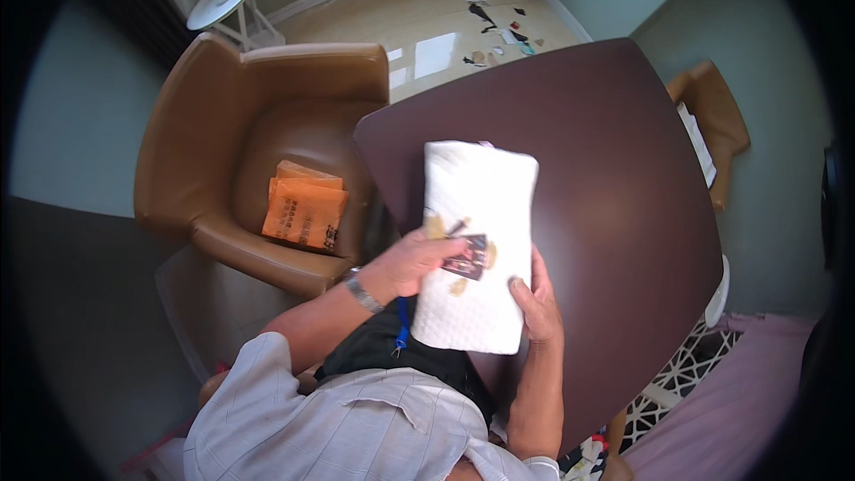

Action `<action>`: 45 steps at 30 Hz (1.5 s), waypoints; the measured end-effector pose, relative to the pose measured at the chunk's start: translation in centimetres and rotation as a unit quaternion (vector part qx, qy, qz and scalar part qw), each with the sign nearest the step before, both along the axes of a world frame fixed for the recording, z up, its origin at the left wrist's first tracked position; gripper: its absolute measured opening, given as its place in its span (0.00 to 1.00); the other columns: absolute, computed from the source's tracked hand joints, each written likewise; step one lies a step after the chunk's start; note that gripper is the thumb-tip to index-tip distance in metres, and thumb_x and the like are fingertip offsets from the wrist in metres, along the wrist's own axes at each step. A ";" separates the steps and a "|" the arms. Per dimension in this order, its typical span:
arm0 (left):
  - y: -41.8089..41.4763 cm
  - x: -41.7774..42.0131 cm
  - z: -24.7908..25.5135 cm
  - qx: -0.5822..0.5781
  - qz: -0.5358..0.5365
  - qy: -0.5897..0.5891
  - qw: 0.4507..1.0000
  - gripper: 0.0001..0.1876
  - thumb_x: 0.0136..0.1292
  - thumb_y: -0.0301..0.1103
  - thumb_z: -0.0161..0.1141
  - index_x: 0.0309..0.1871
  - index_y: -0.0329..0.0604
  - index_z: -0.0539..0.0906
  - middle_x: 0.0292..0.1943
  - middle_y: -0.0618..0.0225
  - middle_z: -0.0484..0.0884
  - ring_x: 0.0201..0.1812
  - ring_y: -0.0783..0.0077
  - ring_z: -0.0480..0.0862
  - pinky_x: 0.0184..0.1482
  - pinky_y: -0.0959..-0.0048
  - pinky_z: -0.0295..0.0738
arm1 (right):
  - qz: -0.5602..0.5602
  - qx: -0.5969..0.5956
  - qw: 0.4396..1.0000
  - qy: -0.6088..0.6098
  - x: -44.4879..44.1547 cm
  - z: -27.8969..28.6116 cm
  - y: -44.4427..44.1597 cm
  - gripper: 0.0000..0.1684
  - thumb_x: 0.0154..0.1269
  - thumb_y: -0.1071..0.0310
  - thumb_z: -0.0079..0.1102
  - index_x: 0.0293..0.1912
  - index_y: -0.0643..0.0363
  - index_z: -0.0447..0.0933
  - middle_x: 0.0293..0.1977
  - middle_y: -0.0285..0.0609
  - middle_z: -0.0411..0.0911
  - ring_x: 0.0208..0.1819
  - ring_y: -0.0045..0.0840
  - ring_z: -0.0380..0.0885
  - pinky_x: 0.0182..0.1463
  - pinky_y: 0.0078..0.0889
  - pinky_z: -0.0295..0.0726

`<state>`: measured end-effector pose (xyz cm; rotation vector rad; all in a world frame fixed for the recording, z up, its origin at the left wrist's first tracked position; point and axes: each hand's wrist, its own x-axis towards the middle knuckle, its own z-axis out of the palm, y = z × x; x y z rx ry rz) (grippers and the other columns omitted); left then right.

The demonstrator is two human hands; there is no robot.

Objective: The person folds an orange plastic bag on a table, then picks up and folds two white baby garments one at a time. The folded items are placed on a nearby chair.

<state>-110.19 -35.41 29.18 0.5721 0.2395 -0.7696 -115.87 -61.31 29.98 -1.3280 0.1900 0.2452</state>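
Observation:
A white quilted piece, flat and rectangular, probably folded fabric, is held up over the near left edge of the dark brown table. It bears a small dark picture with gold-brown patches around it. My left hand grips its left edge, thumb lying across the front onto the picture. On the right edge my right hand holds it, thumb in front and fingers behind. What lies behind the piece is hidden.
Orange plastic packets with writing lie on a brown leather armchair to the left. Scraps litter the floor beyond the table. Another chair stands at right. Pink cloth hangs near a white lattice. A blue strap lies at my waist.

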 end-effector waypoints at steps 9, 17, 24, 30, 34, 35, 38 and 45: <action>24.1 0.6 -7.8 0.031 0.369 -0.070 0.926 0.24 0.85 0.34 0.62 0.79 0.36 0.77 0.72 0.53 0.86 0.69 0.55 0.88 0.77 0.49 0.81 | 0.036 -0.170 0.984 -0.036 7.6 -4.2 11.0 0.26 0.84 0.69 0.64 0.75 0.67 0.75 0.45 0.40 0.87 0.38 0.15 0.85 0.34 0.19 0.85; 32.5 2.6 -24.9 0.050 0.442 0.055 0.894 0.22 0.86 0.39 0.62 0.74 0.37 0.82 0.67 0.54 0.89 0.67 0.52 0.88 0.76 0.45 0.81 | -0.004 -0.199 0.979 -0.037 8.1 -4.1 11.5 0.18 0.85 0.73 0.61 0.67 0.68 0.79 0.41 0.42 0.88 0.30 0.13 0.83 0.23 0.16 0.80; 37.3 -2.1 -37.7 0.079 0.471 0.285 0.831 0.19 0.85 0.39 0.62 0.70 0.37 0.83 0.66 0.49 0.89 0.67 0.41 0.87 0.74 0.30 0.79 | -0.008 -0.180 0.983 -0.022 8.3 -4.5 11.7 0.18 0.84 0.73 0.62 0.66 0.68 0.80 0.40 0.42 0.88 0.29 0.14 0.83 0.22 0.18 0.80; 35.7 -1.0 -37.3 0.173 0.580 0.296 0.739 0.19 0.79 0.35 0.70 0.68 0.40 0.83 0.60 0.53 0.89 0.62 0.45 0.89 0.66 0.29 0.85 | -0.007 -0.193 0.981 -0.024 8.1 -4.6 11.5 0.17 0.86 0.72 0.61 0.66 0.68 0.79 0.41 0.43 0.87 0.28 0.14 0.83 0.21 0.15 0.79; 34.6 0.3 -36.8 0.180 0.592 0.294 0.728 0.22 0.77 0.36 0.72 0.70 0.43 0.82 0.60 0.56 0.89 0.61 0.46 0.89 0.63 0.29 0.87 | -0.019 -0.200 0.979 -0.028 8.1 -4.5 11.6 0.17 0.84 0.72 0.62 0.65 0.69 0.80 0.39 0.43 0.88 0.28 0.14 0.83 0.21 0.17 0.79; 34.5 0.4 -36.9 0.174 0.592 0.310 0.723 0.23 0.77 0.36 0.72 0.71 0.45 0.81 0.61 0.56 0.89 0.61 0.46 0.89 0.63 0.29 0.87 | -0.022 -0.198 0.979 -0.029 8.1 -4.5 11.7 0.17 0.84 0.72 0.62 0.65 0.69 0.80 0.39 0.42 0.88 0.28 0.14 0.84 0.21 0.18 0.79; 34.6 -1.0 -38.7 0.161 0.574 0.337 0.728 0.30 0.77 0.38 0.71 0.78 0.48 0.76 0.66 0.57 0.87 0.66 0.44 0.88 0.63 0.28 0.87 | -0.015 -0.197 0.980 -0.031 8.1 -4.3 12.0 0.17 0.84 0.72 0.62 0.65 0.69 0.80 0.39 0.43 0.88 0.27 0.14 0.84 0.21 0.18 0.79; 32.3 -1.2 -39.1 0.184 0.551 0.327 0.745 0.36 0.73 0.46 0.65 0.79 0.36 0.72 0.70 0.47 0.84 0.62 0.40 0.90 0.57 0.31 0.90 | -0.031 -0.183 0.982 -0.029 7.8 -5.2 12.0 0.15 0.84 0.74 0.62 0.64 0.68 0.81 0.39 0.42 0.88 0.27 0.14 0.83 0.21 0.18 0.78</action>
